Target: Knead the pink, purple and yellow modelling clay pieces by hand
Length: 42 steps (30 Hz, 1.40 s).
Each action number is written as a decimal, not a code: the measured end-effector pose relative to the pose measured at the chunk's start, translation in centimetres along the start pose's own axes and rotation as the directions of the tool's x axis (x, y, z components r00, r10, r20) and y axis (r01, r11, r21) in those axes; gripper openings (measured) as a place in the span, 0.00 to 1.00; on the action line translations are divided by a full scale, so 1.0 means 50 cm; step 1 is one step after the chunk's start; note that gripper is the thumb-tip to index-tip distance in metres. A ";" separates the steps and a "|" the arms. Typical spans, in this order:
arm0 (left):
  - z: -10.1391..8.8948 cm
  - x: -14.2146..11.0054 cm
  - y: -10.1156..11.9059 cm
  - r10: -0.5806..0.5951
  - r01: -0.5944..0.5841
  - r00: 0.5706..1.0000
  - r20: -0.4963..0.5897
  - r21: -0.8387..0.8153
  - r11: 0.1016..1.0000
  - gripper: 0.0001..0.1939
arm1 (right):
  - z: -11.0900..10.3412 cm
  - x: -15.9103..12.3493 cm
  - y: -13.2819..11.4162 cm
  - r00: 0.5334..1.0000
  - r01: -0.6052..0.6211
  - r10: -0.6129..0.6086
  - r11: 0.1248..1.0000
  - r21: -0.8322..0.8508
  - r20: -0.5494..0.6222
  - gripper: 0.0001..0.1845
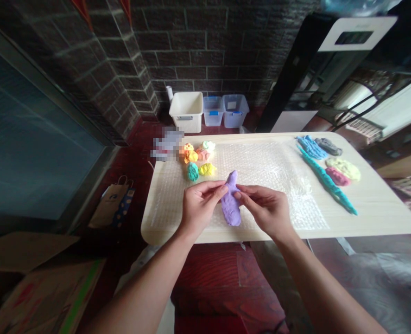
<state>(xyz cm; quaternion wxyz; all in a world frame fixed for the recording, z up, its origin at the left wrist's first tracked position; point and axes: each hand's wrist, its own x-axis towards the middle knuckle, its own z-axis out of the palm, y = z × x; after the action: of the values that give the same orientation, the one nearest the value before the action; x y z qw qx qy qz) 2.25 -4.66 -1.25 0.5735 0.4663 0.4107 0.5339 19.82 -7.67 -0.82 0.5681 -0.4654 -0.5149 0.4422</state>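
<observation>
A lump of purple modelling clay (231, 208), longish and narrower at its top end, is held upright above the near part of the table. My left hand (201, 204) pinches its left side between thumb and fingers. From the other side my right hand (266, 206) pinches it the same way. Beneath lies a sheet of bubble wrap (254, 160). Beyond my left hand sit a green clay lump (192, 171), a yellow one (207, 170) and several orange, pink and pale ones. A long teal clay roll (326, 181) lies to the right of my right hand.
On the table's (375, 218) right side are blue clay (312, 147), grey clay (328, 146), pale yellow clay (346, 168) and dark pink clay (337, 176). A white bin (187, 123) and two clear bins stand by the brick wall. Cardboard boxes (41, 292) are at lower left.
</observation>
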 end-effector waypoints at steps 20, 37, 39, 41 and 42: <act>-0.002 0.001 -0.006 -0.025 0.025 0.990 0.140 0.001 1.000 0.14 | -0.005 0.009 -0.013 0.998 -0.067 0.067 0.997 0.037 0.022 0.24; -0.002 -0.004 -0.004 -0.053 0.047 0.988 0.148 0.044 0.998 0.14 | -0.021 0.013 -0.024 0.996 -0.020 0.023 0.999 -0.032 0.083 0.09; -0.004 -0.005 -0.005 -0.051 0.044 0.988 0.148 0.048 0.998 0.14 | -0.023 0.012 -0.024 0.994 -0.011 0.015 0.999 -0.038 0.106 0.09; -0.003 -0.004 -0.005 -0.053 0.046 0.987 0.152 0.045 0.998 0.13 | -0.023 0.013 -0.023 0.994 -0.022 0.024 1.000 -0.016 0.104 0.08; -0.003 -0.003 -0.005 -0.050 0.044 0.987 0.152 0.041 0.998 0.13 | -0.022 0.013 -0.022 0.995 -0.034 0.033 0.999 0.002 0.093 0.09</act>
<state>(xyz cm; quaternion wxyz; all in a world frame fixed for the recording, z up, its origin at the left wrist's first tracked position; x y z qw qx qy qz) 2.18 -4.80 -1.54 0.6070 0.5067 0.3861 0.4751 20.98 -7.30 0.33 0.5369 -0.4517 -0.5321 0.4739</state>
